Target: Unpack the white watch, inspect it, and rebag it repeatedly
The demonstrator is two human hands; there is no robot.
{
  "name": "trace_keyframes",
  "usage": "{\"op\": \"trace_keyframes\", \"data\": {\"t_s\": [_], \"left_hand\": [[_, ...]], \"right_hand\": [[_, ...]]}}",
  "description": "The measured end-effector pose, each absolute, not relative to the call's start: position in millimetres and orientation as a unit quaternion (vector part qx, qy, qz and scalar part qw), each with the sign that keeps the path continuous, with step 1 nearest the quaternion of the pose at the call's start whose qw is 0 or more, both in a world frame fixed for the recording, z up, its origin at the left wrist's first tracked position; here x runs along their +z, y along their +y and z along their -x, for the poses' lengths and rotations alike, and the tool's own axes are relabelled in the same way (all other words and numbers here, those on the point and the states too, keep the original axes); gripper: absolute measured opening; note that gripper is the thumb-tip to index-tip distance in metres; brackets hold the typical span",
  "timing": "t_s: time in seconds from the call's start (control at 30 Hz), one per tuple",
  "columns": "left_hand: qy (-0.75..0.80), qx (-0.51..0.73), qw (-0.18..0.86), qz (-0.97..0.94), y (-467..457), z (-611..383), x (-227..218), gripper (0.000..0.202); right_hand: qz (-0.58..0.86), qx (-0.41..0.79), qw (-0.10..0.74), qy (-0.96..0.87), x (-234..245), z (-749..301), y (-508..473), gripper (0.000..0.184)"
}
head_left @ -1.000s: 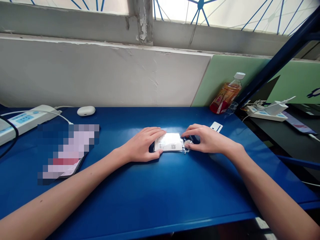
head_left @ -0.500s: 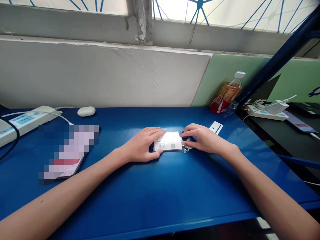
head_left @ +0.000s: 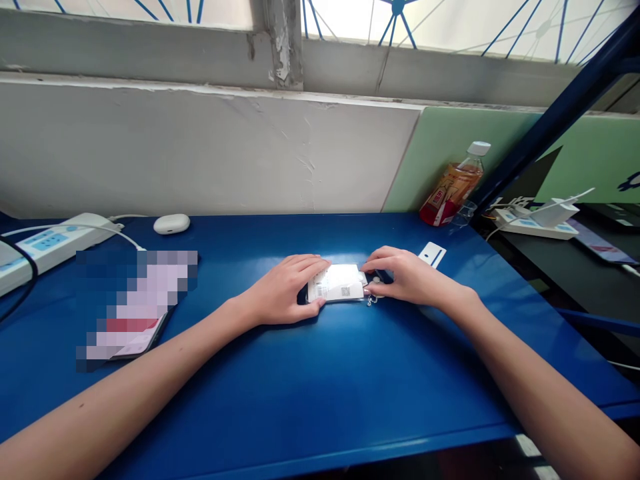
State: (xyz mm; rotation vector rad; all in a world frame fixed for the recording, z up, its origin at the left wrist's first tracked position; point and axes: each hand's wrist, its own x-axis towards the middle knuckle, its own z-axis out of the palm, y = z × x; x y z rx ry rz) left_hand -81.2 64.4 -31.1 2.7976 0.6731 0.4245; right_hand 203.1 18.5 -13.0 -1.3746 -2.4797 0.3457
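A clear card holder [head_left: 341, 283] with a white, printed face and a QR code lies flat on the blue desk. My left hand [head_left: 293, 287] grips its left end, thumb along the near edge and fingers across the far edge. At the right end, a white card edge [head_left: 363, 277] sticks out a little. My right hand [head_left: 400, 273] has its thumb and fingertips closed on that edge; the exact contact is partly hidden. Under the right fingers lies a small chain with pale beads [head_left: 371, 300]. Behind the right hand, a white card with a dark stripe [head_left: 433, 255] rests on the desk.
A phone with a blurred screen [head_left: 145, 300] lies to the left, near a power strip [head_left: 65, 237] with cables. A white earbud case [head_left: 171, 224] sits by the wall. In the right corner, a drink bottle [head_left: 453, 190] leans beside a blue metal post [head_left: 550, 120].
The white edge at the holder's right end shows slightly more between my right fingertips. My left hand stays in place on the holder.
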Motion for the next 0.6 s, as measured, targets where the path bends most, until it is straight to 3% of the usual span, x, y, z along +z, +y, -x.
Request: {"op": "trace_keyframes", "data": {"t_s": [0.2, 0.6], "left_hand": [[0.230, 0.144, 0.114, -0.956, 63.5, 81.5, -30.5, 0.061], [0.229, 0.146, 0.122, -0.955, 64.2, 79.8, -30.1, 0.061]], "right_hand": [[0.469, 0.098, 0.147, -0.865, -16.0, -202.0, 19.0, 0.020], [0.479, 0.082, 0.121, -0.866, -7.2, -211.7, 19.0, 0.021]]}}
